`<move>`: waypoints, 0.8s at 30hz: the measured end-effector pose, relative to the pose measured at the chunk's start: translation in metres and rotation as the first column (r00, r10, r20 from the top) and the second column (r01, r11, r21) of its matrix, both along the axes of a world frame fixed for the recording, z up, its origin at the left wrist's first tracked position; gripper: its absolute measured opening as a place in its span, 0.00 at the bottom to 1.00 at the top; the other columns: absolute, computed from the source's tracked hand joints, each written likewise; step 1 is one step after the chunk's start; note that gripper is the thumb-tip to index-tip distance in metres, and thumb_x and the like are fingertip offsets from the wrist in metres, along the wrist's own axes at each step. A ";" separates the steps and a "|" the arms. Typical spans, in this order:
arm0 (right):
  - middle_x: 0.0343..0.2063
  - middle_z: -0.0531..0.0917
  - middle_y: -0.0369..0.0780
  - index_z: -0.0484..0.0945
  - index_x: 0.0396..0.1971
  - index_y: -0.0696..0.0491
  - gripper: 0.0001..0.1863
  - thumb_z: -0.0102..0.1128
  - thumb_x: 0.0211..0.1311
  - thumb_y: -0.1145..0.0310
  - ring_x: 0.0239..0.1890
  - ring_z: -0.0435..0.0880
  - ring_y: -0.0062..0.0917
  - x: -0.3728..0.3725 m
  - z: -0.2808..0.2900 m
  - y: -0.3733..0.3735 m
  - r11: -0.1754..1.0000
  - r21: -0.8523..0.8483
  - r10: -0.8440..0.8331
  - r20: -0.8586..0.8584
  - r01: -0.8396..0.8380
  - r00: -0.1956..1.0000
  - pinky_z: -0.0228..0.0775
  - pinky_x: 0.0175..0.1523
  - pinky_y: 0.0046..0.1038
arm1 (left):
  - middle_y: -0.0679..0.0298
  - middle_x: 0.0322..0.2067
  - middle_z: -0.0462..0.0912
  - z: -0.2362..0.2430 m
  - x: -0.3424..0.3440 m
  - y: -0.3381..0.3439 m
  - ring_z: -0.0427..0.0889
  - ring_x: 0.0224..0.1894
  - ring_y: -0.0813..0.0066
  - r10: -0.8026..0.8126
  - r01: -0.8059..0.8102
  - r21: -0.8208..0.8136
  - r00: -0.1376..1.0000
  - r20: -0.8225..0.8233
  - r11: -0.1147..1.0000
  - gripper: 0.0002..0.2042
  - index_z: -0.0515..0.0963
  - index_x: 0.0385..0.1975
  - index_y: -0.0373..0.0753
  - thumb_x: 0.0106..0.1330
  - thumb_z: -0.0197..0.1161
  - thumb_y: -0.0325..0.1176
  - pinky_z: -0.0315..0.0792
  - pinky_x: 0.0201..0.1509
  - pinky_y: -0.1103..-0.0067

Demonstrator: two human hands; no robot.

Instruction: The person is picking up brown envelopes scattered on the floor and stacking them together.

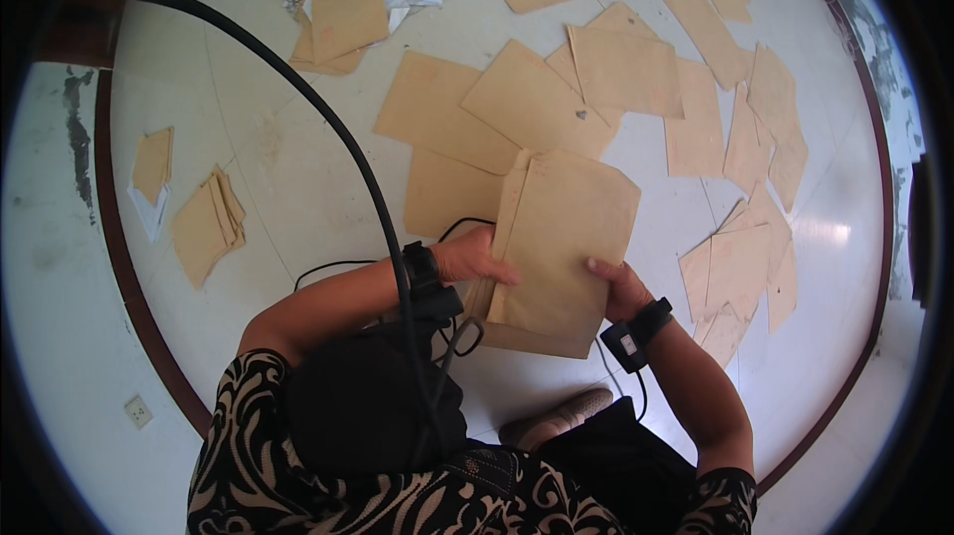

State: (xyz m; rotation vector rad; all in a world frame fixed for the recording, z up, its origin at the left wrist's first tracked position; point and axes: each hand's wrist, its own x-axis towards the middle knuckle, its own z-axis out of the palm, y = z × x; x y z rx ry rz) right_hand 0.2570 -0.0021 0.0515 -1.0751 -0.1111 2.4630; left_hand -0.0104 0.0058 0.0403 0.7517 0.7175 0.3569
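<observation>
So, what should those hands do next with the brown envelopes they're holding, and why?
Probably nudge the held brown envelopes into line: the left fingers and right fingers grip opposite sides, yet the edges don't match, with lower ones poking out at the left and bottom. Squaring them seems easiest while they are gripped from both sides.

No text can be read.
</observation>
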 end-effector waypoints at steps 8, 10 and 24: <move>0.41 0.79 0.45 0.71 0.46 0.62 0.20 0.60 0.51 0.79 0.41 0.80 0.32 0.012 -0.002 -0.004 0.991 0.126 -0.079 0.332 0.038 0.940 0.74 0.48 0.32 | 0.64 0.43 0.78 0.000 -0.005 0.020 0.76 0.44 0.75 0.010 0.008 0.100 0.985 -0.174 0.995 0.23 0.69 0.50 0.36 0.54 0.67 0.31 0.71 0.50 0.77; 0.40 0.80 0.44 0.72 0.45 0.62 0.19 0.61 0.50 0.79 0.40 0.80 0.32 0.038 -0.001 -0.002 0.981 0.196 -0.106 0.458 0.016 0.882 0.74 0.47 0.32 | 0.65 0.35 0.79 -0.010 -0.039 0.047 0.78 0.36 0.74 0.280 -0.005 0.515 0.843 -0.459 0.857 0.18 0.70 0.46 0.37 0.57 0.64 0.35 0.74 0.40 0.79; 0.42 0.78 0.47 0.69 0.47 0.63 0.23 0.61 0.48 0.78 0.43 0.79 0.36 0.087 -0.023 -0.020 0.983 0.134 -0.176 0.480 0.126 0.859 0.73 0.49 0.36 | 0.59 0.33 0.71 -0.049 -0.144 0.088 0.73 0.38 0.61 0.550 0.901 0.270 0.042 -0.834 0.340 0.17 0.68 0.41 0.39 0.48 0.58 0.23 0.66 0.41 0.70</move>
